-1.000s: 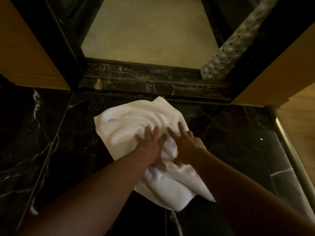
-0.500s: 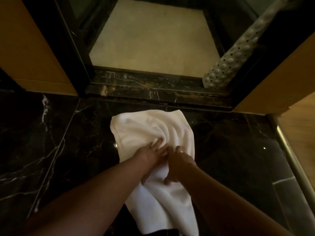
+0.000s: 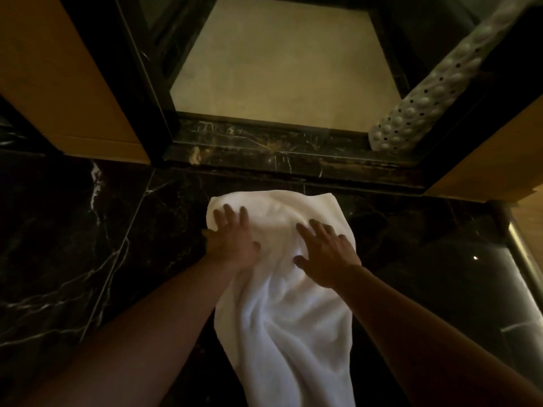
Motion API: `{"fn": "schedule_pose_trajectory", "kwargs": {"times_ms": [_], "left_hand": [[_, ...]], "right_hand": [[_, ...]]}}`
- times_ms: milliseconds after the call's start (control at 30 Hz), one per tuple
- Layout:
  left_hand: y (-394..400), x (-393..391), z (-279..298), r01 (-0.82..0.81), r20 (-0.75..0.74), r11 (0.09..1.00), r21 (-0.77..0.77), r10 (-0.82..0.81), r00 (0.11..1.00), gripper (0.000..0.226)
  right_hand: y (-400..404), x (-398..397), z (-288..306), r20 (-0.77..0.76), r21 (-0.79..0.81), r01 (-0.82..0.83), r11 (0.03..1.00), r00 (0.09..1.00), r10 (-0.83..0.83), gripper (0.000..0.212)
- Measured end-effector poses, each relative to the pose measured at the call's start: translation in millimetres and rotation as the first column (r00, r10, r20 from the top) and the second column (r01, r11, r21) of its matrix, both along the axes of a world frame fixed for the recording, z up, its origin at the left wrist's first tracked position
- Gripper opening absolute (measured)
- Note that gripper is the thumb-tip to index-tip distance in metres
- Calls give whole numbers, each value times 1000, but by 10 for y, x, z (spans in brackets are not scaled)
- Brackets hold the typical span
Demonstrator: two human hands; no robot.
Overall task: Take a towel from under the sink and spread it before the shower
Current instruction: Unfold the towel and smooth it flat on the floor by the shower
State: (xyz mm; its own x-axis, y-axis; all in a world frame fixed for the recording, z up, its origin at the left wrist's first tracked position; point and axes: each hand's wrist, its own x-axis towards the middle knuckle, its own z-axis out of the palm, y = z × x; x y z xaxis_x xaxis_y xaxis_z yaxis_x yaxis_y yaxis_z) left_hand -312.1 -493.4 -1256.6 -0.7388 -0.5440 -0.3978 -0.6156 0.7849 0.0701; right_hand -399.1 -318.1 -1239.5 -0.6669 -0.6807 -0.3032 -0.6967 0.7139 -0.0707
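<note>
Currently towel lies rumpled on the dark marble floor, far edge just short of the shower sill, with left hand and right hand both flat on its far end, fingers spread, gripping nothing.

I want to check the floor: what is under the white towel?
The towel lies on dark marble floor, visible around it. The floor beneath is covered. Both hands, left and right, press on top.
</note>
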Motion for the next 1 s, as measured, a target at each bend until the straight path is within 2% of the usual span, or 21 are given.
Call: {"fn": "schedule_pose_trajectory", "kwargs": {"times_ms": [100,200,300,367,400,467,567,667,733,800,867,933,1000], "left_hand": [[-79,81,-50,-215,8,972,93,215,977,95],[-128,111,-44,-362,-106,912,196,386,916,99],[-271,35,9,-560,-142,753,346,632,762,92],[-361,14,15,-631,-81,653,418,719,690,78],[-378,27,11,-643,-45,630,435,729,683,73],[-377,73,2,-632,2,651,420,695,719,69],[-352,108,12,-597,13,717,361,636,772,62],[-292,88,36,-539,-31,716,445,613,789,62],[-231,84,41,-495,-109,639,589,669,735,59],[-178,98,80,-474,-177,564,676,749,639,57],[-149,100,124,-453,-259,570,686,772,580,58],[-115,89,187,-394,-338,606,691,753,565,58],[-87,61,236,-335,-354,589,735,755,552,58]], "right_hand": [[-202,136,-68,18,-95,-80,992,996,82,73],[-418,248,-97,-15,-138,-137,981,991,136,75],[-577,292,-73,-44,-118,-193,974,981,189,76],[-644,296,-57,34,-110,-200,974,978,205,76],[-666,301,-52,85,-105,-193,975,976,202,78],[-697,338,-51,137,-64,-200,978,969,207,80],[-722,392,-76,105,14,-194,981,976,191,78],[-766,400,-62,112,27,-127,991,986,124,74],[-815,382,-19,131,10,-32,999,991,30,65],[-855,370,26,113,-26,64,998,992,-61,60],[-878,381,67,110,-82,82,993,991,-73,63],[-879,398,78,105,-115,11,993,994,1,73],[-885,422,103,103,-138,-25,990,994,40,83]]}}
